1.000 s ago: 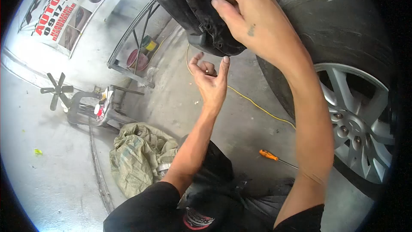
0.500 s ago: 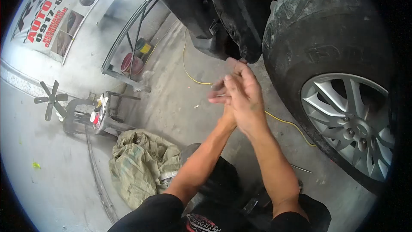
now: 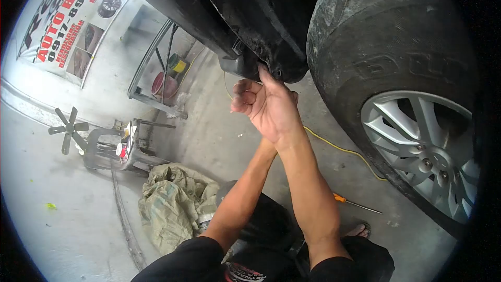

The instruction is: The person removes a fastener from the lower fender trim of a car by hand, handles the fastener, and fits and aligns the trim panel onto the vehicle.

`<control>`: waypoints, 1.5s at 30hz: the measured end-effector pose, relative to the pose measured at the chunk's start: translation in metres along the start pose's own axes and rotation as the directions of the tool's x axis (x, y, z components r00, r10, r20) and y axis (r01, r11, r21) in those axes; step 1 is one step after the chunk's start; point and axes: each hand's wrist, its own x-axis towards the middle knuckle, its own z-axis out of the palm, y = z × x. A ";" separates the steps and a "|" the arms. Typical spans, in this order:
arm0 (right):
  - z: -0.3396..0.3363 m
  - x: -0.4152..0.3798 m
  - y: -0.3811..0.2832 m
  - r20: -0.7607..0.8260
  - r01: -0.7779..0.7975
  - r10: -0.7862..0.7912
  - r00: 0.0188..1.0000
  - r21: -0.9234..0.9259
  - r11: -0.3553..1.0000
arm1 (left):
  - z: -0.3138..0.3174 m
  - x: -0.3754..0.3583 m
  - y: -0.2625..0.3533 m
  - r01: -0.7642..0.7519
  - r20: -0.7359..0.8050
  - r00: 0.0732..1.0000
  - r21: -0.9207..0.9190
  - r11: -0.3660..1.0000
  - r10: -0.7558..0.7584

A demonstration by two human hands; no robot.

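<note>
My right hand (image 3: 272, 107) is raised, palm facing me, at the lower end of a black plastic liner (image 3: 282, 42) in front of the wheel. One finger stretches up to touch the liner's edge near a hole, while the others curl loosely apart to the left. Nothing shows in the palm. My left forearm (image 3: 244, 185) reaches up behind the right wrist. The left hand and its fingers are hidden behind the right hand, close to the same liner end.
A large tyre (image 3: 360, 57) with a silver wheel (image 3: 425, 146) stands close on the right. An orange-handled screwdriver (image 3: 357, 203) and a yellow cable (image 3: 339, 146) lie on the floor. Left are a crumpled sack (image 3: 175, 203), a dark chair (image 3: 135, 146), a fan (image 3: 69, 129) and a metal frame (image 3: 146, 68).
My hands have shifted left and up against the liner, and the right palm has turned to face me. The view has moved a little, and the screwdriver's handle now shows.
</note>
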 end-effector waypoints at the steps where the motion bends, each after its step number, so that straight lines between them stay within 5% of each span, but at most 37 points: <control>1: -0.002 0.002 0.000 0.035 -0.012 0.011 0.999 0.026 1.000 | -0.002 0.001 0.000 0.004 -0.007 1.000 0.005 1.000 -0.004; 6: -0.005 0.006 -0.003 0.069 -0.082 0.073 0.995 0.132 0.988 | -0.003 0.003 -0.001 0.008 -0.018 1.000 0.009 1.000 -0.008; 15: 0.005 0.012 0.002 -0.075 -0.020 0.005 0.997 -0.205 0.979 | -0.010 0.001 0.002 0.034 -0.030 0.999 0.008 0.999 -0.033; 21: 0.010 0.009 -0.001 -0.143 -0.009 -0.003 0.990 -0.080 0.997 | -0.015 -0.005 -0.001 0.072 -0.007 0.997 0.007 0.997 -0.072; 23: -0.002 0.013 0.000 -0.053 -0.054 0.052 0.997 -0.038 0.998 | -0.024 -0.008 -0.004 0.094 0.086 0.992 0.011 0.996 -0.094; 26: -0.016 0.020 0.001 -0.002 -0.057 0.057 0.998 -0.078 0.995 | -0.051 -0.008 -0.002 0.193 0.388 0.908 -0.050 0.980 -0.159; 28: -0.015 0.019 0.000 -0.023 -0.068 0.065 0.998 -0.209 0.976 | -0.072 -0.006 -0.001 0.353 0.542 0.756 0.134 0.926 -0.367; 31: -0.001 0.011 -0.003 -0.067 -0.061 0.045 0.997 -0.272 0.960 | -0.095 0.009 0.007 0.272 0.541 0.539 0.614 0.741 -0.646; 36: -0.028 0.013 -0.003 0.058 -0.003 0.011 0.998 -0.147 0.989 | -0.128 -0.017 -0.120 0.198 0.495 0.627 0.645 0.738 -0.602; 45: -0.012 0.007 0.006 -0.013 0.108 -0.112 0.994 -0.180 0.978 | -0.110 -0.009 -0.099 0.238 0.504 0.518 0.691 0.683 -0.691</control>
